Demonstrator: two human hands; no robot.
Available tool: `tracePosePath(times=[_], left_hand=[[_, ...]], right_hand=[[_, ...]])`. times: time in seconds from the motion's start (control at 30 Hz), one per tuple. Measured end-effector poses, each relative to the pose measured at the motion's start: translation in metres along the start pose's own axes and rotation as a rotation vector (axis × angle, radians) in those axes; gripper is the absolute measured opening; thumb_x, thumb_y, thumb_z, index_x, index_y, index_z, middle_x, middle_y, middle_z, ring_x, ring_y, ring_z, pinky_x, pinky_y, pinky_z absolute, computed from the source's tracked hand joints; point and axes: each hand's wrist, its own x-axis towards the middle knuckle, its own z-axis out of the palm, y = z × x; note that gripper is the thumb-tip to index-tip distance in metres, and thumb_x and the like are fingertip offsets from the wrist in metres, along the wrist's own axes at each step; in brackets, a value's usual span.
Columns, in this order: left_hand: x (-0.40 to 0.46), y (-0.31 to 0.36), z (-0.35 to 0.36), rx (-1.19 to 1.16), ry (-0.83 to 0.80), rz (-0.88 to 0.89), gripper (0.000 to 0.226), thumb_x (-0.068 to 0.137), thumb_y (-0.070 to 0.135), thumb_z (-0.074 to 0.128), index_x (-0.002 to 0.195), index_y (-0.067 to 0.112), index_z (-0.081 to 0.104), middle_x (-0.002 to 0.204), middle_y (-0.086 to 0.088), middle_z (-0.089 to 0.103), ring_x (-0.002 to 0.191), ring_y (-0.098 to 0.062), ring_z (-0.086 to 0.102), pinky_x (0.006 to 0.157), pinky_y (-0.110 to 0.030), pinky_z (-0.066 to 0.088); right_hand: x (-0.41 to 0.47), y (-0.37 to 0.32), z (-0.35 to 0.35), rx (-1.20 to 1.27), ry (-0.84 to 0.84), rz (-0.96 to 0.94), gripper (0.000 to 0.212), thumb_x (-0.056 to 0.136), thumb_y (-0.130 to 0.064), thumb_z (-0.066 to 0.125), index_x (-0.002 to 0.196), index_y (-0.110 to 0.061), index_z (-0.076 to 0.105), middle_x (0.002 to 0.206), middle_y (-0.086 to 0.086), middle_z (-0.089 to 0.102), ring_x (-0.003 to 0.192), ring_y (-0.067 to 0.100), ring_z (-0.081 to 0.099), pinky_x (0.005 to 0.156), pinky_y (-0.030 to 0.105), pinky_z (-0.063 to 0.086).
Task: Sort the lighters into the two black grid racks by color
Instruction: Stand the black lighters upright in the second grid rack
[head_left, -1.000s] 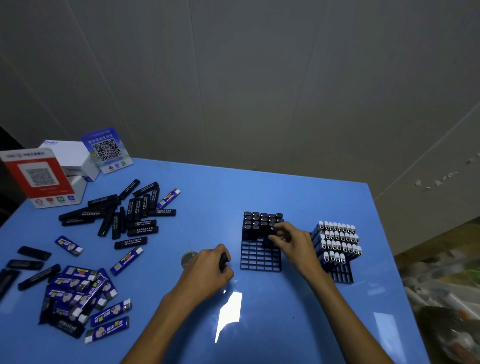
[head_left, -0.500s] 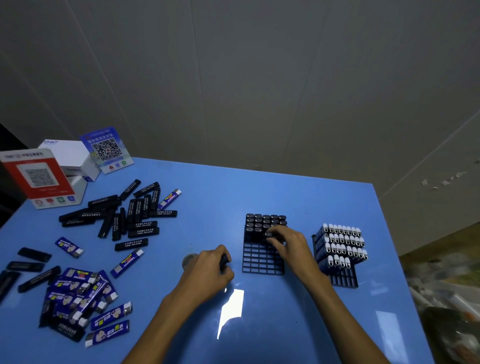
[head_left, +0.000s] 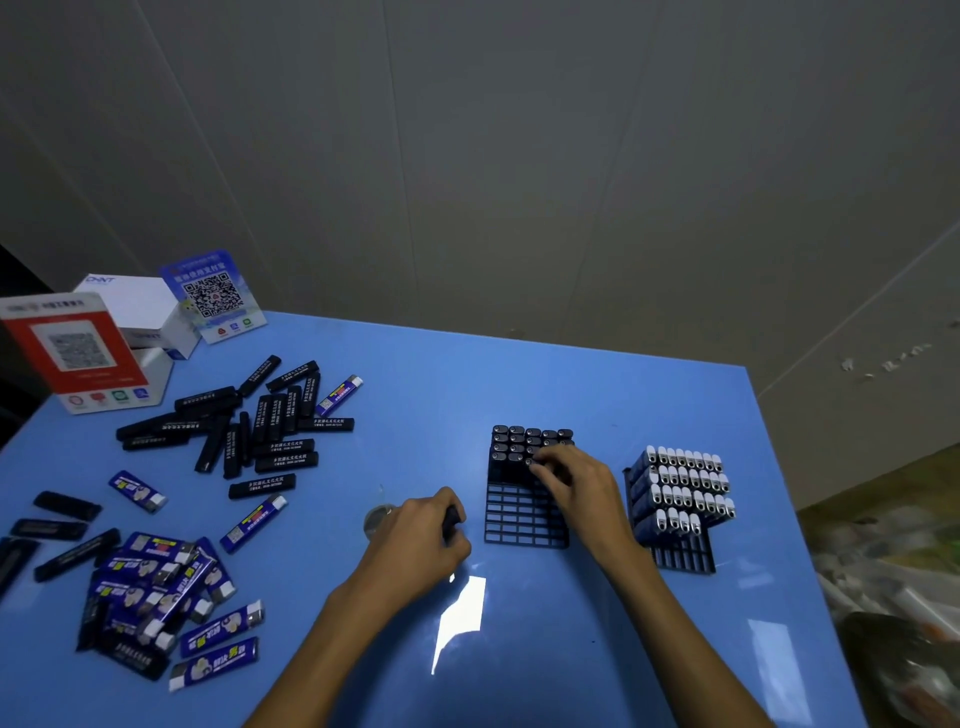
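Right hand slid leftward along the near filled row of the black plastic grid rack, fingertips now bunched over a black lighter top there. Cannot tell whether pinching it or only pressing it down. Probably one more black lighter being seated, third row close to full.

Left hand stayed put on the blue tabletop, fingers curled round a dark lighter, likely next in line.

Second black grid rack, to the right, unchanged: four rows of blue lighters with silver caps, near cells bare.

Plenty left to sort: loose black lighters far left, jumbled blue-wrapped lighters near left, both well apart from the racks.
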Motion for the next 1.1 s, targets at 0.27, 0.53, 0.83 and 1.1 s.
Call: tracePosePath(times=[0.27,0.53,0.83,1.1], left_hand=[[-0.001,0.007,0.0,0.019,0.033,-0.01,0.022,0.084,0.026,0.054,0.106,0.027,0.051,0.075,0.011,0.057,0.072,-0.012,0.056,0.068,-0.026,0.046],[0.0,0.021,0.005,0.047,-0.003,0.044,0.035,0.081,0.033,0.056,0.111,0.03,0.04,0.085,0.005,0.062,0.083,-0.025,0.061,0.062,-0.032,0.041],[-0.007,0.032,0.008,0.009,-0.034,0.093,0.035,0.076,0.03,0.059,0.101,0.032,0.036,0.077,0.011,0.054,0.072,-0.019,0.058,0.057,-0.026,0.038],[-0.01,0.036,0.011,-0.01,-0.037,0.111,0.046,0.073,0.04,0.064,0.11,0.033,0.037,0.088,0.012,0.062,0.077,-0.016,0.061,0.065,-0.027,0.045]], right_hand=[[-0.006,-0.024,-0.011,0.217,-0.043,0.118,0.014,0.085,-0.019,0.073,0.097,-0.022,0.068,0.077,-0.009,0.063,0.063,0.009,0.055,0.065,0.026,0.052],[-0.023,-0.068,-0.022,0.503,-0.415,0.038,0.02,0.078,-0.011,0.079,0.096,-0.019,0.072,0.09,-0.009,0.067,0.067,0.004,0.054,0.066,0.019,0.045],[-0.036,-0.068,-0.022,0.521,-0.493,0.108,0.025,0.078,-0.017,0.08,0.1,-0.024,0.071,0.088,-0.008,0.064,0.068,0.006,0.051,0.068,0.019,0.045],[-0.045,-0.065,-0.028,0.696,-0.517,0.208,0.018,0.083,-0.01,0.074,0.1,-0.012,0.069,0.07,-0.012,0.064,0.063,0.014,0.053,0.067,0.026,0.049]])
